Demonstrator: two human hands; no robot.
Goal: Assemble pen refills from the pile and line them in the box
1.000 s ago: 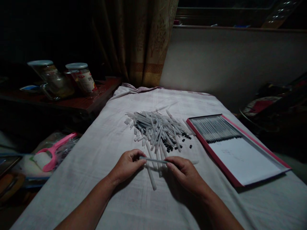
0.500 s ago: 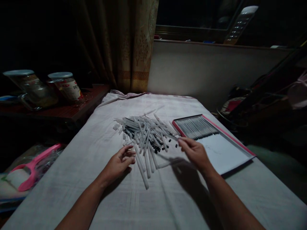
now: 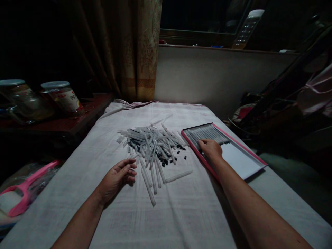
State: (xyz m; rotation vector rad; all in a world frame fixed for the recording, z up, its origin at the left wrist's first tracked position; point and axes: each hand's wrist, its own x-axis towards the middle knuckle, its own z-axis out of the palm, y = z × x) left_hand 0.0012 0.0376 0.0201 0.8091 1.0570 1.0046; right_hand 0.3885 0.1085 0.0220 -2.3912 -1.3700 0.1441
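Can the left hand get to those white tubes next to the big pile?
Probably yes. The left hand lies open on the cloth, its fingers right beside the loose white tubes, and nothing stands between them.

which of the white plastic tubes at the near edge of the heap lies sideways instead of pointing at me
The rightmost one, the white plastic tube slanting sideways on the white cloth; the tubes left of it run towards you.

The head-worn camera looks forward and down, close above the cloth-covered table (image 3: pixel 166 214).
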